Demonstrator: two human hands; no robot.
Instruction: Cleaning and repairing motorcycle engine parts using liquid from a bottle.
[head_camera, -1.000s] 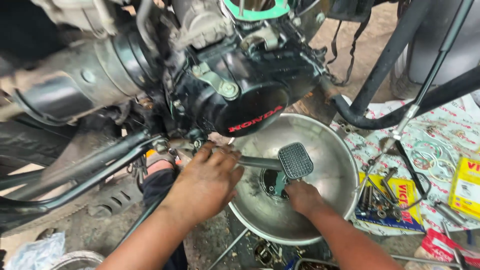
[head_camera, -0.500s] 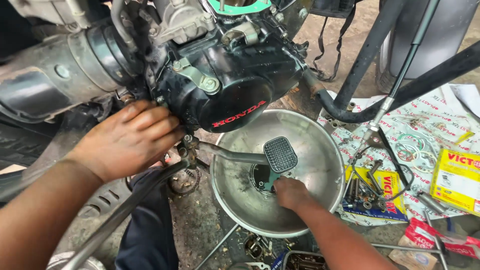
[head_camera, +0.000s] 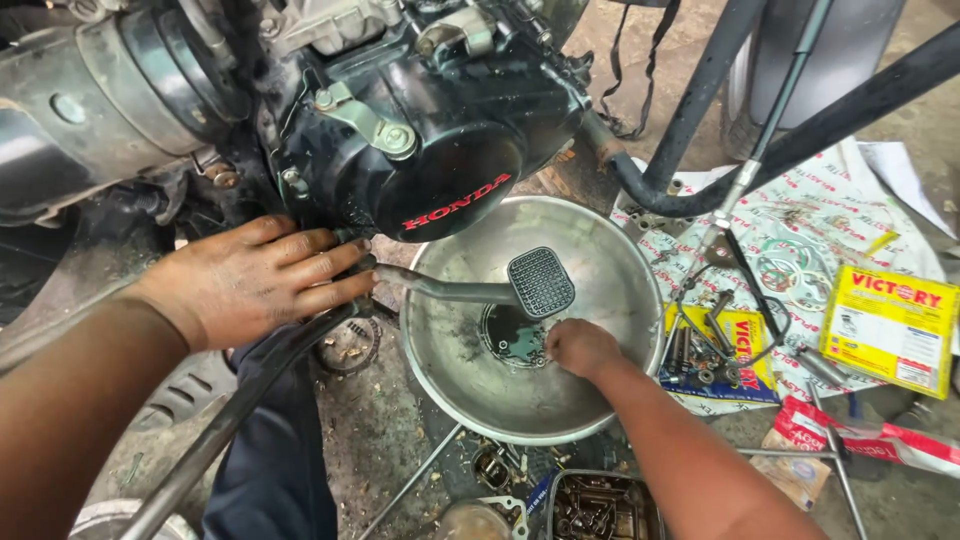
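From the head camera, take the steel drain pan (head_camera: 600, 330) as the landmark: it sits on the ground directly below the black engine cover (head_camera: 440, 150) of a motorcycle, and a pool of dark oil (head_camera: 515, 340) lies at its bottom. The right hand (head_camera: 582, 347) is down inside the pan at the edge of that pool, fingers curled under; whether it grips something small there cannot be told. The left hand (head_camera: 262, 280) lies to the left of the pan, fingers spread flat against the underside of the engine where the brake pedal (head_camera: 540, 282) arm begins; that arm reaches out over the pan, its ribbed rubber pad hanging just above the oil. The pan looks thin, stiff and light, but its oily inside would probably be slick, and with liquid in it it would likely want lifting level, by the rolled rim on two opposite sides. The pedal appears rigid steel, fixed to the bike. The ground (head_camera: 370, 430) beside the pan is rough, stained concrete strewn with grit. To the right of the pan lie printed paper sheets with bolts (head_camera: 700, 350) and a yellow box (head_camera: 888, 325); just below it, a tray of small parts (head_camera: 600, 505). Room around the pan is tight.
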